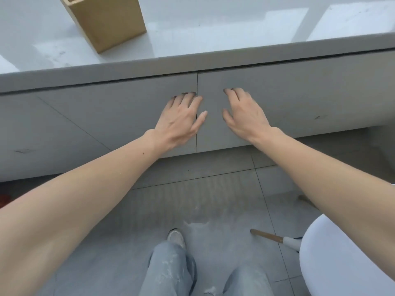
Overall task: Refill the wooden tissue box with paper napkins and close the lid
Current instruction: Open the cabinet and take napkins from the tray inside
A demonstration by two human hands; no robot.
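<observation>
While both hands press on the cupboard fronts under the table (pixel 213 28), the wooden tissue box (pixel 111 20) stands on that table, above and to the left of them and well apart from either; its long axis looks upright, with the open mouth cut off by the top edge of the view; the left hand (pixel 181 116) is the nearer one. The left hand lies on the left door (pixel 96 120) and the right hand (pixel 243 112) on the right door (pixel 310 99), one on each side of the seam; the fingers (pixel 186 100) of both are straight, slightly spread, and grip nothing. Counted: one box, two doors, both apparently closed, with no handle in sight; no napkins and no lid show. Probably the napkins are inside the cupboard, so the doors must open before the box comes into play.
</observation>
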